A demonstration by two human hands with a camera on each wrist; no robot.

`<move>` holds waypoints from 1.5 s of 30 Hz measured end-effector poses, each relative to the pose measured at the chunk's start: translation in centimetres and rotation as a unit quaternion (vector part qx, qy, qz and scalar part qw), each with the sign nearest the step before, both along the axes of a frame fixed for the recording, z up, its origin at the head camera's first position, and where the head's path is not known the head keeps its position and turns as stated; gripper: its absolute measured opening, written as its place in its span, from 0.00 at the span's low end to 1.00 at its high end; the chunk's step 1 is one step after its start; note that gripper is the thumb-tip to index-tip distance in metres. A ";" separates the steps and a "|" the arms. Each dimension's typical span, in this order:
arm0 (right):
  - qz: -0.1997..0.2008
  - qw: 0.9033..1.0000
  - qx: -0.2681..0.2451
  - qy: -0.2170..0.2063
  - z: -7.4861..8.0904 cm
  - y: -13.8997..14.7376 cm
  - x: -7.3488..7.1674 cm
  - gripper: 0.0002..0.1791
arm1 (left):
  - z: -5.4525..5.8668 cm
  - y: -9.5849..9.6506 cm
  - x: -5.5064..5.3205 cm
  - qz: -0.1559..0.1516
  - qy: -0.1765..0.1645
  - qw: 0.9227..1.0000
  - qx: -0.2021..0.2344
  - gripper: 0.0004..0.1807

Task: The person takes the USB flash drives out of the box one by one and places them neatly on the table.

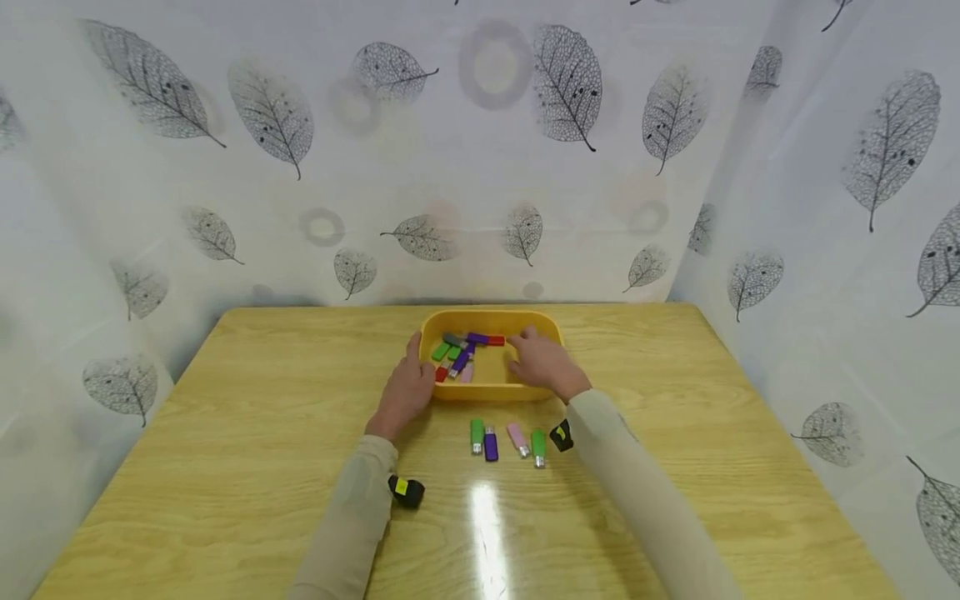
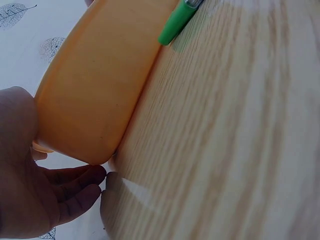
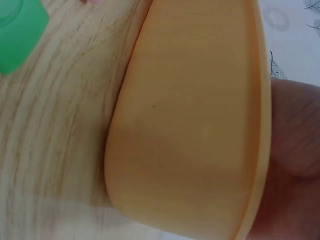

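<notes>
A yellow plastic bin [image 1: 497, 392] stands on the table, holding several USB flash drives heaped toward its left side. Among them are a purple drive [image 1: 477, 338], a red one [image 1: 496, 341] and a green one [image 1: 440, 352]. My left hand [image 1: 405, 392] grips the bin's left end, its thumb at the rim; the left wrist view shows fingers [image 2: 82, 192] against the outer wall. Over the front rim reaches my right hand [image 1: 546, 363], inside the bin's right part, fingers spread and the index fingertip near the red drive. Nothing shows between these fingers; the right wrist view hides them behind the wall.
Before the bin lie a green drive [image 1: 477, 436], a purple drive [image 1: 491, 445], a pink drive [image 1: 516, 438] and another green drive [image 1: 538, 448] on the wooden table [image 1: 300, 433]. A leaf-patterned curtain [image 1: 465, 167] hangs behind the table's back edge and along the sides.
</notes>
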State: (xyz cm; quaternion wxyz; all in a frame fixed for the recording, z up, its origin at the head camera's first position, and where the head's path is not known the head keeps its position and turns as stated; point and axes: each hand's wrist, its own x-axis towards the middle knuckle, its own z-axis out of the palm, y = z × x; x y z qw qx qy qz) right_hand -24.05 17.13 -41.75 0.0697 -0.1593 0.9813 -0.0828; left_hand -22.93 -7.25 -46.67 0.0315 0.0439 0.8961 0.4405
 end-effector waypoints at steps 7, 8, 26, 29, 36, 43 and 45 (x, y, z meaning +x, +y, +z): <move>-0.003 1.000 -0.003 -0.018 -1.0 0.3 -0.7 0.27 | 0.0 0.1 0.1 -0.002 -0.003 1.000 -0.002 0.36; -0.003 1.000 -0.003 -0.019 -1.0 0.3 -0.8 0.27 | 0.0 0.1 0.1 -0.002 -0.003 1.000 -0.001 0.36; -0.018 0.999 -0.003 -0.036 -2.1 0.5 -1.5 0.29 | 0.1 0.2 0.2 -0.006 0.004 1.000 0.004 0.36; -0.020 0.999 -0.001 -0.031 -2.4 0.6 -1.5 0.27 | 0.1 0.2 0.2 -0.007 0.003 1.000 0.003 0.36; -0.029 0.999 -0.014 -0.036 -2.7 0.4 -1.7 0.28 | -0.1 0.0 0.0 -0.007 -0.003 1.000 0.002 0.36; -0.059 0.996 -0.046 -0.046 -2.5 0.4 -2.0 0.41 | -0.2 -0.1 0.0 -0.006 0.000 1.000 0.001 0.36; -0.063 0.995 -0.052 -0.049 -2.4 0.4 -2.1 0.43 | -0.2 -0.1 0.1 -0.004 -0.002 1.000 0.002 0.36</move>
